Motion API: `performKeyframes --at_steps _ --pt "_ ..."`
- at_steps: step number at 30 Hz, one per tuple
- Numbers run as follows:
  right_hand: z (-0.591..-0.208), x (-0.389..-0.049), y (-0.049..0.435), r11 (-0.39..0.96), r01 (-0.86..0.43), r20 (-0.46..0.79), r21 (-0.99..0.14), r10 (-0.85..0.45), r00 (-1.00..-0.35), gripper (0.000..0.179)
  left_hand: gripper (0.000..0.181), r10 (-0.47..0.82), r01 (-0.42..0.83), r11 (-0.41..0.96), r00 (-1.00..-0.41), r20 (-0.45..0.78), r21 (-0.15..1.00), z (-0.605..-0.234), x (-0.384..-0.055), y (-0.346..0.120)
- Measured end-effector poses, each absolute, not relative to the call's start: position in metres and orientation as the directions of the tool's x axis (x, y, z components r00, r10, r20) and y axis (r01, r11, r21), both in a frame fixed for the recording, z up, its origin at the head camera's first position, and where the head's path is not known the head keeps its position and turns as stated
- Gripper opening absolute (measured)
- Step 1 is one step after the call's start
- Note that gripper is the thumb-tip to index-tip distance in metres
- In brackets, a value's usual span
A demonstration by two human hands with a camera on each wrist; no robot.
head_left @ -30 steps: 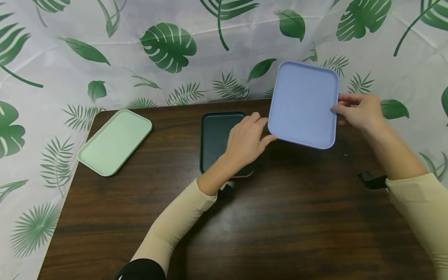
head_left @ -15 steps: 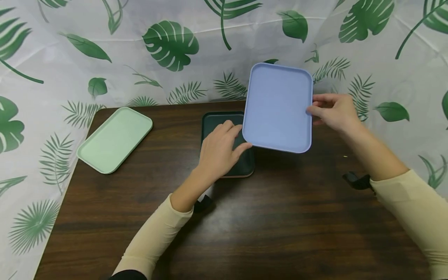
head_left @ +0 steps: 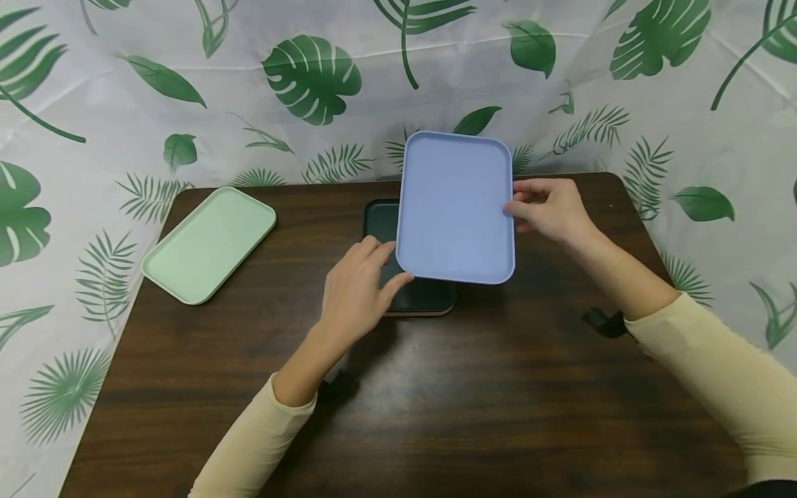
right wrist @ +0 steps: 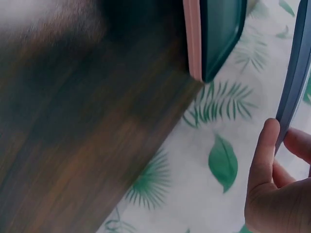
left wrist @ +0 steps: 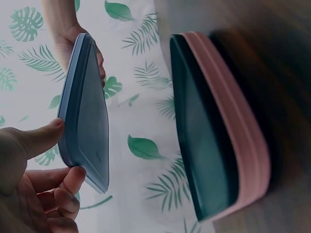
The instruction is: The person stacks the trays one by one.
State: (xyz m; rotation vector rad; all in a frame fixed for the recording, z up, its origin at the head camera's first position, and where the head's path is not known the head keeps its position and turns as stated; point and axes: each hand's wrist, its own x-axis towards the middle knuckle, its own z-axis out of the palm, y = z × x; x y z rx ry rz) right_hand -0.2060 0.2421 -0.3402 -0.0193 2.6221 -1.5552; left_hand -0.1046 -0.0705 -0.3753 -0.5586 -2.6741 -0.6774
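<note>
A light blue rectangular tray (head_left: 457,207) is held in the air, slightly tilted, above a dark green tray (head_left: 423,297). My left hand (head_left: 355,290) pinches its near left corner between thumb and fingers, which the left wrist view shows from the side. At the right rim, my right hand (head_left: 551,207) grips the tray with the thumb on top and fingers beneath. In the left wrist view, the green tray lies on pink trays (left wrist: 243,126) stacked on the table, apart from the blue tray. The blue tray covers much of the stack in the head view.
A light green tray (head_left: 209,245) lies at an angle near the far left corner of the dark wooden table (head_left: 498,415). Behind the table hangs a white cloth with green leaves (head_left: 311,79).
Both hands have carried the blue tray leftward and somewhat nearer, from right of the stack to over the dark green tray. The light green tray stays where it lay.
</note>
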Motion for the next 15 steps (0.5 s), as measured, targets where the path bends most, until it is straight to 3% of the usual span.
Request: performKeyframes --at_steps 15 --pt "-0.377 -0.212 0.203 0.470 0.030 -0.120 -0.882 -0.163 -0.979 0.039 0.051 0.230 0.371 0.829 -0.908 0.350 0.418 -0.409 -0.080 -0.101"
